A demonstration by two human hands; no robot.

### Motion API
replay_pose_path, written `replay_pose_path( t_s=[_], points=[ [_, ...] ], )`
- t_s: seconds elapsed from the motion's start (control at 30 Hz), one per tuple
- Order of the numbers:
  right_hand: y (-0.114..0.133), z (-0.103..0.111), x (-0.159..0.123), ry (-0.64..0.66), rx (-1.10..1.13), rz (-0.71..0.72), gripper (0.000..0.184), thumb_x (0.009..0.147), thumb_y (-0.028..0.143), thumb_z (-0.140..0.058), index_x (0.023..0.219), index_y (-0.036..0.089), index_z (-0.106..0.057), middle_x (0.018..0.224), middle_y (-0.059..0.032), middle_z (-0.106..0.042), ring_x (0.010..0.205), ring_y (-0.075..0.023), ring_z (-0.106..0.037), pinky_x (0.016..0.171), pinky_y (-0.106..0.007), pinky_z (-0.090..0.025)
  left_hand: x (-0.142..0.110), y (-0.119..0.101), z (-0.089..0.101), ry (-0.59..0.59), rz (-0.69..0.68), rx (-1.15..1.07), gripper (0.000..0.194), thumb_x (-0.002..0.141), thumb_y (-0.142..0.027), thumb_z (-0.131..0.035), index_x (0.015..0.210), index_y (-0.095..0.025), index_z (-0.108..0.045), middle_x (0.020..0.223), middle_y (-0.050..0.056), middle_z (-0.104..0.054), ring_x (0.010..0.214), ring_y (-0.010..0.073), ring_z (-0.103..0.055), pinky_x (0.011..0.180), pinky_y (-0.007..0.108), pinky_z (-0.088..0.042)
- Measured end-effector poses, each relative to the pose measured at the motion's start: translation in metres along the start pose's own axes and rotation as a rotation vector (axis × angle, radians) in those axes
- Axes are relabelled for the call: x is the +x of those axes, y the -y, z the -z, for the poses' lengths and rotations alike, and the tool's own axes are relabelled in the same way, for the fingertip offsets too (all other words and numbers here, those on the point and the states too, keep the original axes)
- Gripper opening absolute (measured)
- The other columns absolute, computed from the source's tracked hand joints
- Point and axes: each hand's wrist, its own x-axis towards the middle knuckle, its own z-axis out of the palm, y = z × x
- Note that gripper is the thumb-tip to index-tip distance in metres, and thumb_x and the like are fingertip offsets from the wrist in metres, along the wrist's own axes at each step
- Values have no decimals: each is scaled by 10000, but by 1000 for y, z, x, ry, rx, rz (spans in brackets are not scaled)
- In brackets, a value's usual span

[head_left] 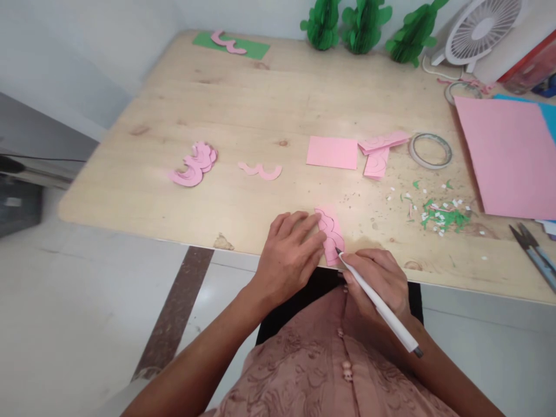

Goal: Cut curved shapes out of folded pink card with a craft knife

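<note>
A small pink paper piece [330, 223] with curved drawn outlines lies at the table's front edge. My left hand [292, 250] rests flat beside it, fingertips pressing on its left side. In my right hand [382, 281] is a white pen [382, 307], its dark tip touching the paper near the lower right. Farther back lie a blank pink rectangle [332, 152] and folded pink strips [377, 162] with drawn curves. A cut wavy pink shape [260, 171] sits to the left, and a stack of similar pink cutouts [194, 165] lies beyond it.
On the right are a tape roll [430, 151], green and white paper scraps [445, 217], a large pink sheet [508, 156] and snips [534, 255]. Along the back stand green paper shapes [364, 26] and a white fan [484, 29]. A green strip [256, 50] lies back left.
</note>
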Motion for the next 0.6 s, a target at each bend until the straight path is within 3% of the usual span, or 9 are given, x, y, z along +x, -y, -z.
replay_pose_path(
  t_s=[0.6],
  points=[
    [1,-1,0,-24,15,1,281,855,87,-587,1123,165,-620,856,-72,-737,797,-222,-633,697,-374,-504,0,0,0,-10,-3,-15,192,926,-191,-484,1021,-184,-650,1328,99,-592,1209,289,-492,1032,495,-381]
  ],
)
